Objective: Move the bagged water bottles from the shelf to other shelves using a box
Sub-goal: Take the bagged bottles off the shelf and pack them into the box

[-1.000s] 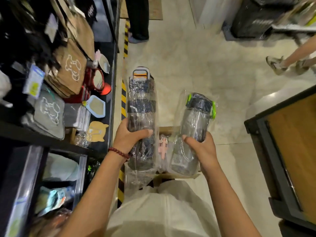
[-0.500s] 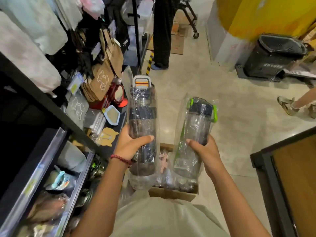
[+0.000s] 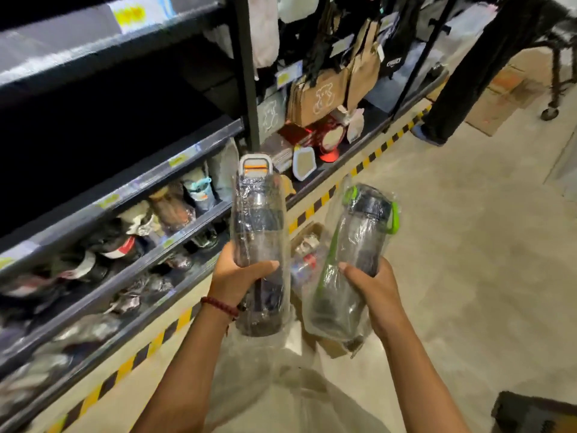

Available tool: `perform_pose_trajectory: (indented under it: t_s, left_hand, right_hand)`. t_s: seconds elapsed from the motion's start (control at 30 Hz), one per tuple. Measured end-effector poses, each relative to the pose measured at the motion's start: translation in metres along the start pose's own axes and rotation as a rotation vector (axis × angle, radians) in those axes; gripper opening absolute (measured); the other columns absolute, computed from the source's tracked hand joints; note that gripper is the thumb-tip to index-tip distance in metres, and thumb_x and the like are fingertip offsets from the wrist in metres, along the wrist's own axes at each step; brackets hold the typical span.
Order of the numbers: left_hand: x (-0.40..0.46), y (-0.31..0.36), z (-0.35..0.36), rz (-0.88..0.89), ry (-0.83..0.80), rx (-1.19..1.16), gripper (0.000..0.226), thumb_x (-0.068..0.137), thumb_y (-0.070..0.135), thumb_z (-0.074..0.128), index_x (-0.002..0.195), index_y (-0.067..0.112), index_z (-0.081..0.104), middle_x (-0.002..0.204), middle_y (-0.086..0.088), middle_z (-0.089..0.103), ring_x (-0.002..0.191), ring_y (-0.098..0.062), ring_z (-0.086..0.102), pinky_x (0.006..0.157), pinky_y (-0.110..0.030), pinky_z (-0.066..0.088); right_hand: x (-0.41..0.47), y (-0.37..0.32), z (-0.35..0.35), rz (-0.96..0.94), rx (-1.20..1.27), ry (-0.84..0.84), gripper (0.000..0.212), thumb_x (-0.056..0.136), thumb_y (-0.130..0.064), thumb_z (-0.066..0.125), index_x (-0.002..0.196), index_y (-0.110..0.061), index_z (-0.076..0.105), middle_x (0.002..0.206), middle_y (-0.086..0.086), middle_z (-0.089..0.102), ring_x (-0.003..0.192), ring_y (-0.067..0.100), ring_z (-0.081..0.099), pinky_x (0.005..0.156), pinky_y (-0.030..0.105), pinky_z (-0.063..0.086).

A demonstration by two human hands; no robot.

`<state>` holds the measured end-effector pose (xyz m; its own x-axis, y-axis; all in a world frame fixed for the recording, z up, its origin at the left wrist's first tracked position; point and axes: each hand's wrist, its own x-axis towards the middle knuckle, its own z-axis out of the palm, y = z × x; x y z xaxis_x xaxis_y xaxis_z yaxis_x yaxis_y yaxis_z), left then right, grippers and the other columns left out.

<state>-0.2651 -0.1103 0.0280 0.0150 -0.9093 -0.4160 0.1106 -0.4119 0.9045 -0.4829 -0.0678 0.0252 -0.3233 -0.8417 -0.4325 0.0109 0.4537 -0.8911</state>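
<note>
— Shelving (image 3: 131, 195) now fills the whole left half of the frame, where a second ago it was only a strip at the left edge. What else changed?

— The view has swung left and up toward the racks. Both bottles are still carried; neither has been set down. At centre, the left hand (image 3: 237, 276), with a beaded bracelet on its wrist, has fingers and thumb wrapped round the lower body of the bagged orange-lidded bottle (image 3: 259, 232), held upright.

— And to the right of it?

— The cardboard box (image 3: 307, 235) sits on the floor between and behind the two bottles, with more bagged items inside it. Further right, the right hand (image 3: 371, 285) grips the bagged green-lidded bottle (image 3: 359, 245), which tilts slightly right.

— What does that mean for the job?

— My guess: these two came out of the box and the person is turning to pick a shelf for them. The lower tiers at lower left already hold bagged goods, though blur hides what exactly.
</note>
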Motion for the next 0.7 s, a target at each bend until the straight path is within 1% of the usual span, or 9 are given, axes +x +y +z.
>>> perform_pose_trajectory:
  t_s: [0.1, 0.17, 0.27, 0.37, 0.43, 0.47, 0.53, 0.6, 0.7]
  left_hand:
    - [-0.025, -0.008, -0.038, 0.006, 0.116, -0.025, 0.077, 0.03, 0.032, 0.082, 0.101, 0.019, 0.058, 0.086, 0.002, 0.07, 0.073, -0.009, 0.068, 0.059, -0.02, 0.052]
    - [-0.039, -0.01, -0.063, 0.02, 0.176, -0.045, 0.081, 0.031, 0.032, 0.083, 0.106, 0.018, 0.056, 0.089, 0.003, 0.07, 0.076, -0.008, 0.069, 0.061, -0.021, 0.053]
    - [-0.056, -0.01, -0.102, 0.054, 0.267, -0.106, 0.07, 0.041, 0.014, 0.083, 0.105, 0.017, 0.056, 0.087, 0.003, 0.07, 0.071, -0.005, 0.069, 0.058, -0.018, 0.052]
    - [-0.073, -0.005, -0.145, 0.102, 0.33, -0.141, 0.054, 0.049, 0.003, 0.077, 0.098, 0.014, 0.057, 0.074, 0.006, 0.069, 0.061, -0.001, 0.066, 0.052, -0.015, 0.05]
    - [-0.084, -0.005, -0.179, 0.131, 0.367, -0.165, 0.055, 0.051, -0.002, 0.081, 0.096, 0.015, 0.056, 0.072, 0.007, 0.067, 0.059, 0.001, 0.065, 0.051, -0.014, 0.049]
    - [-0.09, -0.005, -0.199, 0.137, 0.382, -0.175, 0.058, 0.047, 0.004, 0.084, 0.097, 0.015, 0.056, 0.072, 0.007, 0.067, 0.059, 0.001, 0.065, 0.052, -0.014, 0.049]
    - [-0.103, -0.007, -0.242, 0.127, 0.422, -0.178, 0.069, 0.037, 0.02, 0.083, 0.1, 0.014, 0.056, 0.071, 0.008, 0.067, 0.059, -0.001, 0.065, 0.052, -0.015, 0.049]
    - [-0.118, -0.013, -0.288, 0.115, 0.475, -0.177, 0.063, 0.042, 0.015, 0.081, 0.099, 0.013, 0.054, 0.067, 0.009, 0.064, 0.055, -0.001, 0.061, 0.051, -0.015, 0.048]
    - [-0.142, -0.023, -0.352, 0.097, 0.565, -0.152, 0.049, 0.054, 0.0, 0.083, 0.088, 0.013, 0.051, 0.064, 0.004, 0.057, 0.055, -0.006, 0.057, 0.051, -0.015, 0.047]
  right_hand:
    - [-0.015, 0.001, 0.028, -0.017, -0.052, -0.12, 0.079, 0.044, -0.047, 0.076, 0.117, -0.022, 0.058, 0.104, 0.002, 0.07, 0.09, 0.019, 0.069, 0.081, 0.04, 0.056]
    - [-0.024, -0.001, 0.05, -0.029, -0.106, -0.198, 0.071, 0.049, -0.04, 0.077, 0.115, -0.024, 0.058, 0.104, 0.0, 0.07, 0.092, 0.019, 0.068, 0.083, 0.041, 0.055]
    - [-0.035, -0.005, 0.088, -0.051, -0.161, -0.282, 0.078, 0.048, -0.041, 0.078, 0.12, -0.021, 0.056, 0.109, 0.002, 0.068, 0.094, 0.019, 0.067, 0.085, 0.042, 0.055]
    - [-0.05, -0.012, 0.133, -0.089, -0.197, -0.358, 0.089, 0.046, -0.046, 0.079, 0.127, -0.017, 0.052, 0.114, 0.002, 0.066, 0.1, 0.02, 0.066, 0.087, 0.042, 0.055]
    - [-0.062, -0.012, 0.167, -0.1, -0.2, -0.401, 0.072, 0.061, -0.032, 0.083, 0.125, -0.017, 0.052, 0.113, 0.001, 0.065, 0.099, 0.017, 0.065, 0.082, 0.035, 0.055]
    - [-0.069, -0.011, 0.184, -0.108, -0.201, -0.418, 0.061, 0.069, -0.021, 0.082, 0.123, -0.018, 0.052, 0.112, 0.0, 0.065, 0.097, 0.015, 0.065, 0.078, 0.03, 0.055]
    - [-0.086, -0.007, 0.223, -0.123, -0.216, -0.465, 0.053, 0.076, -0.011, 0.077, 0.123, -0.018, 0.051, 0.11, -0.001, 0.065, 0.096, 0.012, 0.064, 0.071, 0.021, 0.055]
    - [-0.108, -0.003, 0.265, -0.133, -0.224, -0.506, 0.053, 0.075, -0.014, 0.078, 0.121, -0.02, 0.052, 0.109, -0.002, 0.066, 0.094, 0.011, 0.065, 0.071, 0.021, 0.054]
    - [-0.143, 0.006, 0.328, -0.126, -0.239, -0.578, 0.064, 0.061, -0.028, 0.079, 0.12, -0.022, 0.054, 0.109, -0.001, 0.067, 0.096, 0.014, 0.066, 0.08, 0.033, 0.054]
